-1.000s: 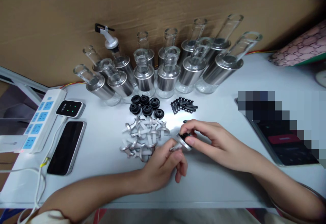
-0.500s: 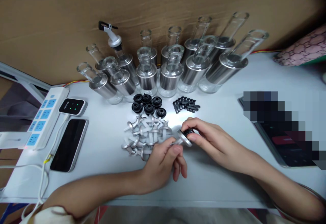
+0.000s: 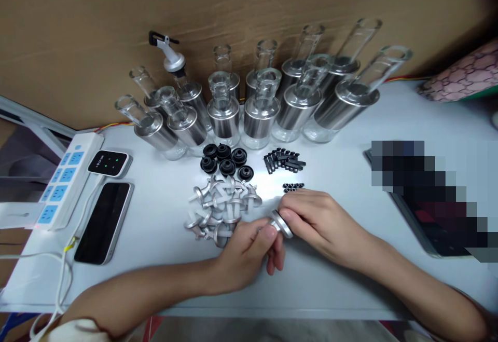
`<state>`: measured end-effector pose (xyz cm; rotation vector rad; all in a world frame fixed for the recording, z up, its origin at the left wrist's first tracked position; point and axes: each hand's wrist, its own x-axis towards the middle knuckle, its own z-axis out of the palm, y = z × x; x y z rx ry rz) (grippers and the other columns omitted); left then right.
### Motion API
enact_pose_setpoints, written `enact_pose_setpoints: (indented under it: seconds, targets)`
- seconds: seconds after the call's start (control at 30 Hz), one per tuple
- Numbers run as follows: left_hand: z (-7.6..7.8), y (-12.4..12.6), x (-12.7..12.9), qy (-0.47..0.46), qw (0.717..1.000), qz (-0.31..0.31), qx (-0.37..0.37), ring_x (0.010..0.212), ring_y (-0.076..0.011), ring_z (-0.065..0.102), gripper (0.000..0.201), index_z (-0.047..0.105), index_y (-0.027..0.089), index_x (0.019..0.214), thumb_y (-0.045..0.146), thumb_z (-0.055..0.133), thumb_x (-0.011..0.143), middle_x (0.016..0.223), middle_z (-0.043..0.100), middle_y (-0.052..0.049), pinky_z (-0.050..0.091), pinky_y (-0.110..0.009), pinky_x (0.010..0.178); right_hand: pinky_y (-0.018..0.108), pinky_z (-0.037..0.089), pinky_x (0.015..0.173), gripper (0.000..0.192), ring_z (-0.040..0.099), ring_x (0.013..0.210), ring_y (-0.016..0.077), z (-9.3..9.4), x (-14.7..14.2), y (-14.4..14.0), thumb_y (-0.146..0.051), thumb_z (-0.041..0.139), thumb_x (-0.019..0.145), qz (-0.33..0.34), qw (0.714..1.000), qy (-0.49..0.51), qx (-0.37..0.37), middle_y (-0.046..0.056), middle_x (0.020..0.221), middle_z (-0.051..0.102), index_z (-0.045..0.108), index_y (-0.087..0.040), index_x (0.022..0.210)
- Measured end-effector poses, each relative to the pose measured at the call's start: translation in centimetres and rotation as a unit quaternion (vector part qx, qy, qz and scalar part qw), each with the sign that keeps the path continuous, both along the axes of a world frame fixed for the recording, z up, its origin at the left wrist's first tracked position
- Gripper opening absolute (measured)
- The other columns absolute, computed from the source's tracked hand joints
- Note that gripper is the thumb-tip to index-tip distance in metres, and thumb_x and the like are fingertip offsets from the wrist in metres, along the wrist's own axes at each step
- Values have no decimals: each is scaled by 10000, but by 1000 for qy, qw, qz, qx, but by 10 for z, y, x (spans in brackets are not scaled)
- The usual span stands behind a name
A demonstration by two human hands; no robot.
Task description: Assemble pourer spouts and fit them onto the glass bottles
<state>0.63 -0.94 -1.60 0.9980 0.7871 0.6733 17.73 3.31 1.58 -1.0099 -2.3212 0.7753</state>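
My left hand [image 3: 252, 248] is closed around the stem of a silver pourer spout [image 3: 280, 224], above the front part of the table. My right hand [image 3: 311, 220] grips the round base of the same spout from the other side; its curled fingers hide what lies behind the disc. Just left of the hands is a pile of silver pourer spouts [image 3: 223, 204] with whitish tubes. Behind that pile sit several black ribbed stoppers [image 3: 227, 166]. Small black flip levers [image 3: 286, 160] lie in a bunch to their right, with tiny black tube pieces [image 3: 292, 187] in front.
Several glass bottles with metal sleeves [image 3: 261, 116] stand in rows against the cardboard; one bears a fitted pourer [image 3: 174, 62]. At left are a power strip [image 3: 64, 181], a small black-faced device [image 3: 110, 163] and a phone [image 3: 103, 222]. A dark tablet-like device [image 3: 424, 228] lies right.
My right hand has moved down slightly and wrapped over the black part that showed behind the spout's disc. The tiny black tube pieces have come into sight behind it.
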Motion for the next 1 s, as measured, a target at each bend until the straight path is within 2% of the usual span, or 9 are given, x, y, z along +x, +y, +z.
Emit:
enact_pose_setpoints:
  seconds: [0.13,0.27,0.37,0.47,0.6,0.8,0.9,1.0]
  targets:
    - [4,2,-2,-3,999,-28,-26,419,-91,418,608,416,195,555,706,360,880,439,486,11,344,-228,460,214,350,492,342,442,498,98,0,1,-2,-292,369,1003,-12,999,38,-9,-26,573,481,460,-194,688]
    - [8,1,-3,-29,998,-32,-52,379,-85,383,597,302,223,496,631,308,931,374,459,16,342,-238,476,206,367,506,295,464,521,100,1,1,-4,-270,393,999,-22,997,66,-35,-26,597,498,470,-196,724]
    - [15,0,-3,-69,993,-51,-86,356,-83,377,586,277,226,493,596,303,947,355,453,21,317,-242,473,210,362,511,284,440,533,104,1,1,-6,-278,397,1002,-18,995,97,-8,-28,597,470,452,-200,734]
    - [25,-2,-4,-134,975,-72,-162,313,-65,332,588,280,216,498,602,318,939,336,433,44,290,-242,478,231,366,535,284,420,567,121,1,1,-9,-318,352,1019,1,991,130,42,-19,617,446,458,-197,786]
    - [35,-2,-6,-225,935,-97,-257,308,-51,279,580,261,200,505,565,329,950,316,399,65,294,-225,518,270,394,571,246,443,634,154,0,3,-8,-319,333,1024,37,983,164,70,21,680,492,470,-183,871]
    - [32,0,-8,-295,908,-113,-274,313,-59,300,546,251,193,524,478,287,988,340,408,63,281,-217,505,324,456,671,136,479,750,186,-1,7,-3,-254,363,1011,78,981,128,127,73,821,566,468,-173,978]
    - [37,3,-7,-285,913,-108,-271,312,-53,280,539,256,193,528,476,292,985,336,385,74,291,-211,512,347,464,709,81,493,795,197,-1,7,-2,-181,401,979,67,980,130,135,77,870,568,469,-181,1022]
    - [45,7,-6,-198,951,-107,-211,319,-52,289,540,287,203,541,524,298,974,349,397,74,318,-217,514,353,442,702,104,494,776,197,2,8,-2,-201,389,971,52,979,156,117,65,862,556,475,-191,1030]
